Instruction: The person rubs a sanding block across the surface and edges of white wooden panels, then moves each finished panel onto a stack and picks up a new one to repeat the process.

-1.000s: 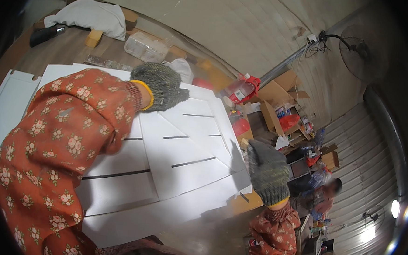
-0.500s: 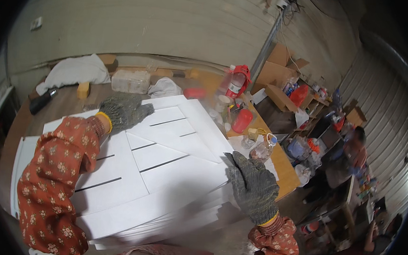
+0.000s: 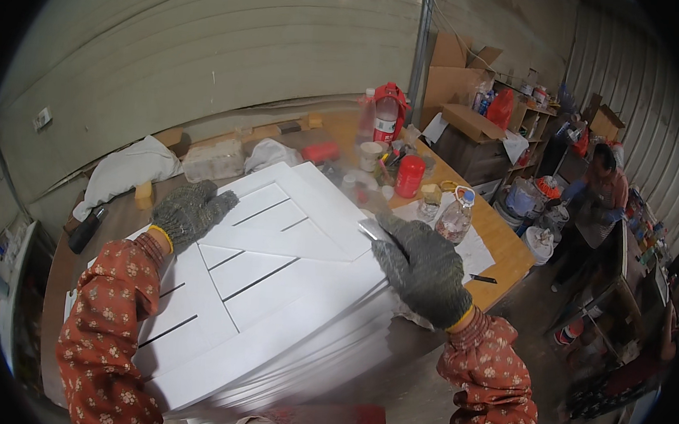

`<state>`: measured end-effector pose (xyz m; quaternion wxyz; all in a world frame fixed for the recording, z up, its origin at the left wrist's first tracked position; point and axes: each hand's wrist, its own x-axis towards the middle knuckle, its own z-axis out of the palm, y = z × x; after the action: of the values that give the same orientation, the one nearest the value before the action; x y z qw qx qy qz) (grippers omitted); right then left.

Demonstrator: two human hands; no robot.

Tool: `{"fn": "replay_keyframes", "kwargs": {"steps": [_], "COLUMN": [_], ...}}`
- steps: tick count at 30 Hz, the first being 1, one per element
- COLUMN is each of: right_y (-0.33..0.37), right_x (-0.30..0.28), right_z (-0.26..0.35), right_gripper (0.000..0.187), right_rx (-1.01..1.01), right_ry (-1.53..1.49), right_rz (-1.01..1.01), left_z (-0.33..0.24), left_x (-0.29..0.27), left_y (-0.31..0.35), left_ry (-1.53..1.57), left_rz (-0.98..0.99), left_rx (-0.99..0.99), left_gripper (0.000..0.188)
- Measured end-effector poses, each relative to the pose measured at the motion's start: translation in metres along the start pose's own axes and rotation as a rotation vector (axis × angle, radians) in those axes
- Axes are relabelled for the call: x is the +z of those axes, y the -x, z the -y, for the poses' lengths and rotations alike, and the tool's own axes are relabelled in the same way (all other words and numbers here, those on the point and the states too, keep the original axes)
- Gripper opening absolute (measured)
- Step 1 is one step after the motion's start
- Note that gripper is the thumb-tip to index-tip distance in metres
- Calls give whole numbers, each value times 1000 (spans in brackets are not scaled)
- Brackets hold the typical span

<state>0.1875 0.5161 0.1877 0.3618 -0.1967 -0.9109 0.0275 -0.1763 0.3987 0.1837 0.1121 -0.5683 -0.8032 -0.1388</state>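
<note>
Atop a slotted white panel (image 3: 279,302), the left hand (image 3: 189,215), coarsely knit-gloved.

Back wall (image 3: 287,53) was pale beige w/ lengthwise seams, small white plate (image 3: 42,119) far L; grey vert. pole (image 3: 421,54) stood nr R end. Corrugated wall (image 3: 643,98) ran down far R. Yellowish wood tabletop (image 3: 511,261) sat ctr-R, cubby shelf (image 3: 538,125) behind, grey-brown floor (image 3: 515,331) below.

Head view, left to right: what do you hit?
Dark cylindrical object → left hand → red object on the table → right hand → standing co-worker.
</note>
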Motion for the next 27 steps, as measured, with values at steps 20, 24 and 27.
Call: {"fn": "replay_keyframes", "kwargs": {"steps": [20,24,27], "right_y": [-8,8,26], "right_x": [28,15,9], "right_z": [-18,12,22], "right_gripper": [30,32,37], "right_rx": [-285,-104,-163], "right_ry": [-34,-108,-168], "right_rz": [-131,60,108], "left_z": [-83,-50,-38], "left_x": [-95,-95,-107], "left_y": [272,292,274], "left_ry": [-620,-627,-326], "left_rz": [-28,-143,-101], "left_rx": [207,236,137], "left_gripper": [73,69,52]}}
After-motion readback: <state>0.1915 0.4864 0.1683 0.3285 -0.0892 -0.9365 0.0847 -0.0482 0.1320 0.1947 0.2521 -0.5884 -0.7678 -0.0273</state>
